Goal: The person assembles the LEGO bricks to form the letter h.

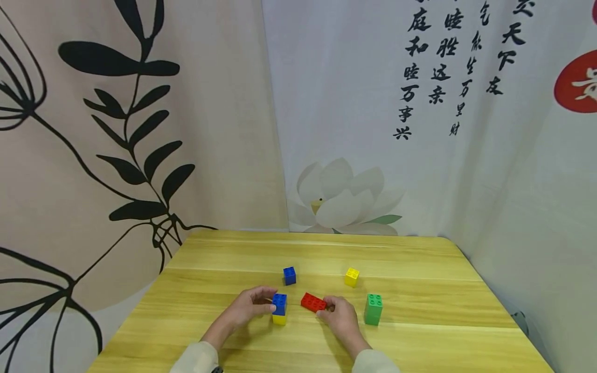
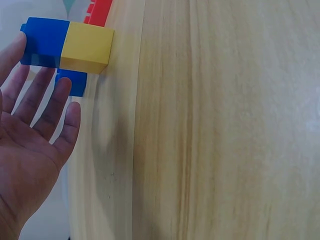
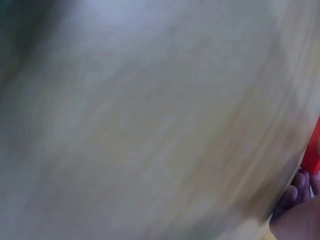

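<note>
My left hand point(image 1: 249, 308) pinches a blue brick point(image 1: 279, 303) between thumb and fingers. That brick is joined on top of a yellow brick point(image 1: 279, 320); the pair also shows in the left wrist view, where the yellow brick point(image 2: 87, 46) points away from the palm. Whether the pair touches the table I cannot tell. To the right, my right hand point(image 1: 342, 321) grips the right end of a longer red brick point(image 1: 312, 302), studs up and slanted. In the right wrist view only part of the red brick point(image 3: 312, 152) and some fingers show at the right edge.
Behind the joined pair sits a separate blue brick point(image 1: 289, 276). A small yellow brick point(image 1: 352, 277) lies farther back on the right, and a tall green block point(image 1: 373, 310) stands right of my right hand. The wooden table point(image 1: 420, 269) ends at a curtain point(image 1: 233, 129).
</note>
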The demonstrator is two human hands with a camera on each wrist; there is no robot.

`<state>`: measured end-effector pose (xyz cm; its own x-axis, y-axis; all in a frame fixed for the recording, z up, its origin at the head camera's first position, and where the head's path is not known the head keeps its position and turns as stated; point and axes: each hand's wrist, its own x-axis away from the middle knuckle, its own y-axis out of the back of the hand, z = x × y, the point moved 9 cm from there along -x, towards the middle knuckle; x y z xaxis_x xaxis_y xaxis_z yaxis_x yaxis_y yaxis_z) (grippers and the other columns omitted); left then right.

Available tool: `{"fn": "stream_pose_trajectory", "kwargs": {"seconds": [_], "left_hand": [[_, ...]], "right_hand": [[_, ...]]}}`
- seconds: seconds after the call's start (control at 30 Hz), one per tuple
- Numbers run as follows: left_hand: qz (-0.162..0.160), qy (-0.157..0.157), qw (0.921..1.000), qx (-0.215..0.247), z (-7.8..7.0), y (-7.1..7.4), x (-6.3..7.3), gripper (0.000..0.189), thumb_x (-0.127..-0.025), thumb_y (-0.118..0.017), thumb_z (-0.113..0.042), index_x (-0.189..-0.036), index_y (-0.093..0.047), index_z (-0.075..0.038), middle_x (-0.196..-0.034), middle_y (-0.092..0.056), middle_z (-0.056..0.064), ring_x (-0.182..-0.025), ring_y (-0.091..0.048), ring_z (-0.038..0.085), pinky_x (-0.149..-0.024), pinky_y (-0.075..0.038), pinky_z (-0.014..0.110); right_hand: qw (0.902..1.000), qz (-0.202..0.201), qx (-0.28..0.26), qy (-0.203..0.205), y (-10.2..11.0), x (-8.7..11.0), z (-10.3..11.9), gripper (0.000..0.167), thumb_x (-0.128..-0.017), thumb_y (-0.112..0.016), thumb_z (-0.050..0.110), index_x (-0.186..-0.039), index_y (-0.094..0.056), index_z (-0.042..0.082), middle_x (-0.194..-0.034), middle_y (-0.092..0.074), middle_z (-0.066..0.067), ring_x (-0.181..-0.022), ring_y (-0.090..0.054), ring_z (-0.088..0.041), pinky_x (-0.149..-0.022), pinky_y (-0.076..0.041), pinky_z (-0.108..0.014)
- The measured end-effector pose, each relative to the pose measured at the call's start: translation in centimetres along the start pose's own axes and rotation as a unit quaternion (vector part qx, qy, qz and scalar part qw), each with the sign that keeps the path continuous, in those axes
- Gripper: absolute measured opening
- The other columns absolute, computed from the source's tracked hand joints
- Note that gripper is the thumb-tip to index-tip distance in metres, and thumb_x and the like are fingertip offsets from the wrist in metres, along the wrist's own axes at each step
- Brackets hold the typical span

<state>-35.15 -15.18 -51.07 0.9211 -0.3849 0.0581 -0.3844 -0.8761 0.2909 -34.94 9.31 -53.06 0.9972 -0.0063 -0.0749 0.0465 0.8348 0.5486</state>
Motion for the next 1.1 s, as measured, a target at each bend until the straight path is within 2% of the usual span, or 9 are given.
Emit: {"fn": "stream_pose_trajectory", "kwargs": {"seconds": [0.27, 0.47, 0.67, 0.97, 1.1], "left_hand": [[-0.003, -0.009, 0.9999, 0.009, 0.2, 0.0, 0.1, 0.043, -0.092, -0.072, -0.026, -0.128, -0.063, -0.004, -0.124, -0.064, 0.012, -0.113, -0.060, 0.029, -0.094, -0.050, 0.043], [-0.006, -0.011, 0.9999, 0.008, 0.3, 0.1, 0.1, 0.040, -0.093, -0.071, -0.025, -0.126, -0.063, -0.004, -0.122, -0.064, 0.011, -0.112, -0.060, 0.027, -0.093, -0.050, 0.044], [-0.009, -0.012, 0.9999, 0.006, 0.2, 0.0, 0.1, 0.039, -0.094, -0.071, -0.024, -0.125, -0.063, -0.003, -0.122, -0.065, 0.012, -0.113, -0.060, 0.029, -0.094, -0.050, 0.044], [-0.014, -0.012, 0.9998, -0.004, -0.1, -0.1, 0.0, 0.044, -0.093, -0.072, -0.025, -0.129, -0.061, -0.001, -0.120, -0.065, 0.008, -0.112, -0.059, 0.026, -0.094, -0.049, 0.044], [-0.013, -0.011, 0.9999, -0.002, -0.2, -0.3, -0.2, 0.044, -0.092, -0.073, -0.025, -0.128, -0.061, -0.002, -0.119, -0.066, 0.009, -0.111, -0.060, 0.027, -0.094, -0.049, 0.045]], "right_hand": [[1.0000, 0.008, 0.003, 0.003, 0.0, 0.2, 0.1, 0.033, -0.081, -0.080, 0.010, -0.110, -0.070, -0.003, -0.099, -0.064, -0.007, -0.089, -0.057, -0.021, -0.078, -0.049, -0.040], [0.9998, 0.016, -0.009, -0.001, 0.1, 0.1, 0.2, 0.032, -0.082, -0.079, 0.011, -0.109, -0.070, -0.002, -0.097, -0.065, -0.006, -0.087, -0.057, -0.019, -0.076, -0.050, -0.038], [0.9995, 0.023, -0.023, -0.001, 0.2, 0.1, 0.2, 0.034, -0.085, -0.077, 0.012, -0.113, -0.069, -0.004, -0.101, -0.068, -0.009, -0.090, -0.061, -0.021, -0.080, -0.052, -0.041], [0.9971, 0.016, -0.074, -0.003, 0.8, -0.1, 1.6, 0.038, -0.087, -0.077, 0.016, -0.118, -0.067, -0.004, -0.106, -0.066, -0.009, -0.084, -0.059, -0.019, -0.068, -0.051, -0.033], [0.9971, 0.011, -0.074, 0.004, 1.5, -0.4, 2.4, 0.037, -0.088, -0.076, 0.017, -0.118, -0.067, -0.003, -0.106, -0.066, -0.009, -0.082, -0.059, -0.018, -0.066, -0.052, -0.031]]}}
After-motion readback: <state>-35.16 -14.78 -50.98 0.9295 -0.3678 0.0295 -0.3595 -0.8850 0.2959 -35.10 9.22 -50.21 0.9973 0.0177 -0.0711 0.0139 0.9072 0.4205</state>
